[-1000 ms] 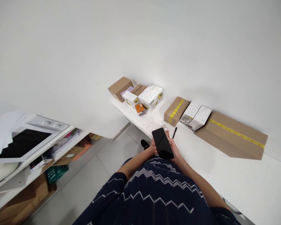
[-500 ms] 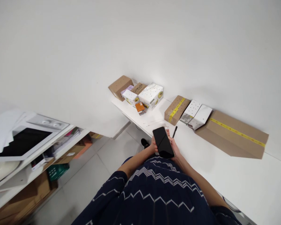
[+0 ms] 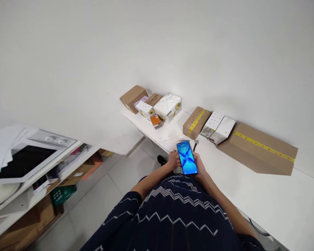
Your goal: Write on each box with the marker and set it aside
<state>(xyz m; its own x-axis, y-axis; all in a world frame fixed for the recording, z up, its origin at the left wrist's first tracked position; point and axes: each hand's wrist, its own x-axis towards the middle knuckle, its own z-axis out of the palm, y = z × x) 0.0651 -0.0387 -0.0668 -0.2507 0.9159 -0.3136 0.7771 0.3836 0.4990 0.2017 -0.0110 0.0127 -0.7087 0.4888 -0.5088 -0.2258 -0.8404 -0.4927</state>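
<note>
A smartphone is held upright in front of my body, its screen lit blue with the time 2:51. My right hand wraps the phone's right edge from behind, closed on it. At the opposite edge, my left hand has its fingers curled against the phone's side; part of its grip is hidden. A dark pen shows just beyond the phone's upper right corner. The small orange box stands on the table farther out.
Along the wall, the white table carries white avocado-print boxes, a taped brown box, a white dotted box and a large carton. A shelf unit at left holds a white appliance under papers.
The phone's screen has gone from black to lit. The phone has shifted slightly right and stands a little more upright; my left hand has moved slightly up along its edge.
</note>
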